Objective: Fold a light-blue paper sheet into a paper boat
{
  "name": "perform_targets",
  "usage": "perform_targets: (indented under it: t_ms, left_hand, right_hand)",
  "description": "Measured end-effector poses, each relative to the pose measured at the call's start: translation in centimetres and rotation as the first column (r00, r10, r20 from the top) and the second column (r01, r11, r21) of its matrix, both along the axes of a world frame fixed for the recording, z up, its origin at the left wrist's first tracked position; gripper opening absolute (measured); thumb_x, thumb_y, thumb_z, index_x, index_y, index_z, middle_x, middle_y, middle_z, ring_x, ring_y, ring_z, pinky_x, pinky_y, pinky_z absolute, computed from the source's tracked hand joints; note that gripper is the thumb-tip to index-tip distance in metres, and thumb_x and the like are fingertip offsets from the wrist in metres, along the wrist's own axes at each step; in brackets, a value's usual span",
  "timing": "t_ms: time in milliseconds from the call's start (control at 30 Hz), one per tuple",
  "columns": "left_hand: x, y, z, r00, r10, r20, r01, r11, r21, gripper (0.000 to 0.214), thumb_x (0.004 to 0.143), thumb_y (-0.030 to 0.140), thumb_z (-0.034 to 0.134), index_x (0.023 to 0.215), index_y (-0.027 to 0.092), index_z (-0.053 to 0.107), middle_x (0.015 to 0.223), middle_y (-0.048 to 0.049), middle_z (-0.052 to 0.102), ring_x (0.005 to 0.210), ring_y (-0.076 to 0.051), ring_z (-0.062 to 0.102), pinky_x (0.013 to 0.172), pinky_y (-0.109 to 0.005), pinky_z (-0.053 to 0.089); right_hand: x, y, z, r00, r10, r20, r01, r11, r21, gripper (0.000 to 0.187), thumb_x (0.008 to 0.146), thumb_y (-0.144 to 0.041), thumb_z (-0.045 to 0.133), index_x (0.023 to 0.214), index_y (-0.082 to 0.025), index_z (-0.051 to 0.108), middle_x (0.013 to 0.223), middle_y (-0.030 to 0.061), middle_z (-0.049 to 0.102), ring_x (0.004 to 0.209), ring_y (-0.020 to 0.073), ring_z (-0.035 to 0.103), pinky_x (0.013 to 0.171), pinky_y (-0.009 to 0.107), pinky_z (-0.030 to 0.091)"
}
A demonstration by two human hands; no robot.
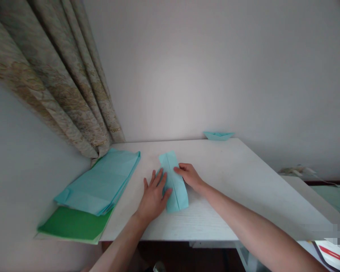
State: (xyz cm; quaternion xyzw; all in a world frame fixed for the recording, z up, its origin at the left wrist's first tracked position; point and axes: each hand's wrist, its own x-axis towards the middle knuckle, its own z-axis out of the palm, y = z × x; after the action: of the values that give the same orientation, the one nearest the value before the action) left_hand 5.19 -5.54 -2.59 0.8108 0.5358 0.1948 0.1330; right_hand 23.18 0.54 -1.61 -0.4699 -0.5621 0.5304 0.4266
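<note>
A long strip of folded light-blue paper (174, 189) lies on the white table, a crease running along its length. My left hand (154, 196) rests flat with fingers spread, its thumb and fingertips touching the paper's left edge. On the other side, my right hand (189, 174) pinches the right edge, thumb on top and the fingers curled partly out of sight. At the table's back edge, against the wall, sits a light-blue folded paper boat (218, 135).
To the left lies a stack of light-blue paper sheets (99, 183) on top of green paper (76, 224). A patterned curtain (65, 83) hangs over the back left corner of the white table (229, 211). Cables (325, 180) run beyond the table's right side.
</note>
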Motion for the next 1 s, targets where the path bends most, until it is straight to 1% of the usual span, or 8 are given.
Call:
perform_targets:
  t_ms: [100,267,400,533,700,800,900,1000]
  left_hand:
    - [0.5,0.0,0.1,0.965,-0.010,0.262,0.009,1.000,0.005,0.052,0.094,0.037,0.034,0.143,0.020,0.029,0.152,-0.0099,0.023,0.140,-0.027,0.013,0.110,-0.057,0.016]
    - [0.9,-0.3,1.0,0.734,0.025,0.679,0.060,0.993,-0.102,0.053,0.089,0.039,0.048,0.138,0.019,0.041,0.142,-0.0080,0.043,0.132,-0.024,0.037,0.111,-0.040,0.027]
    - [1.1,-0.2,1.7,0.654,0.076,0.753,0.060,0.987,-0.151,0.045,0.088,0.037,0.050,0.130,0.021,0.052,0.126,-0.0060,0.059,0.114,-0.025,0.056,0.100,-0.037,0.041]
    - [1.2,-0.1,2.2,0.569,0.090,0.817,0.097,0.980,-0.176,0.041,0.087,0.038,0.052,0.123,0.020,0.058,0.118,-0.0049,0.065,0.108,-0.024,0.059,0.095,-0.034,0.044]
    - [1.0,-0.3,2.9,0.263,0.272,0.926,0.209,0.920,-0.330,0.044,0.082,0.043,0.057,0.115,0.015,0.062,0.110,-0.0098,0.068,0.107,-0.027,0.060,0.094,-0.037,0.043]
    - [0.9,-0.4,3.1,0.103,0.423,0.900,0.368,0.825,-0.429,0.045,0.077,0.039,0.063,0.113,0.012,0.062,0.106,-0.0128,0.069,0.096,-0.028,0.064,0.085,-0.037,0.048]
    - [0.9,-0.3,2.9,0.082,0.518,0.851,0.416,0.758,-0.501,0.043,0.065,0.024,0.071,0.106,0.010,0.063,0.096,-0.0134,0.071,0.079,-0.025,0.067,0.073,-0.035,0.051]
    - [0.9,0.0,2.4,0.178,0.563,0.807,0.360,0.726,-0.586,0.044,0.059,0.014,0.069,0.102,0.009,0.063,0.086,-0.0115,0.072,0.069,-0.023,0.067,0.065,-0.033,0.051]
  right_hand:
    - [-0.3,-0.5,0.7,0.974,-0.001,-0.229,-0.016,0.997,-0.072,0.031,0.067,-0.044,0.070,0.074,-0.016,0.059,0.061,-0.0012,0.059,0.052,0.0116,0.051,0.051,0.025,0.040]
    - [-0.6,-1.4,1.4,0.946,0.106,-0.307,-0.131,0.990,-0.060,0.032,0.068,-0.042,0.073,0.081,-0.014,0.064,0.069,0.0026,0.066,0.059,0.0142,0.060,0.055,0.027,0.049]
    - [-0.6,-1.6,1.4,0.936,0.150,-0.319,-0.171,0.985,-0.037,0.030,0.069,-0.041,0.073,0.081,-0.014,0.065,0.069,0.0033,0.068,0.061,0.0148,0.062,0.057,0.028,0.052]
    - [-0.5,-1.7,1.2,0.895,0.268,-0.356,-0.286,0.958,0.002,0.036,0.072,-0.042,0.070,0.095,-0.014,0.066,0.080,0.0069,0.070,0.074,0.0192,0.066,0.064,0.032,0.054]
    - [-0.6,-2.2,1.2,0.921,0.356,-0.158,-0.328,0.928,0.178,0.040,0.080,-0.039,0.064,0.114,-0.019,0.061,0.102,0.0107,0.069,0.089,0.0217,0.066,0.075,0.037,0.052]
    - [-0.5,-2.5,1.7,0.941,0.226,0.252,-0.320,0.835,0.447,0.025,0.083,-0.030,0.061,0.106,-0.024,0.067,0.100,0.0069,0.069,0.093,0.0204,0.062,0.087,0.040,0.046]
    - [-0.3,-2.2,2.0,0.902,0.023,0.432,-0.307,0.739,0.600,0.022,0.082,-0.022,0.060,0.102,-0.025,0.068,0.096,0.0052,0.069,0.097,0.0212,0.057,0.091,0.042,0.042]
    - [0.3,-1.2,1.8,0.930,-0.124,0.346,-0.110,0.804,0.584,0.034,0.075,-0.023,0.068,0.109,-0.025,0.065,0.107,0.0060,0.066,0.100,0.0221,0.055,0.091,0.042,0.042]
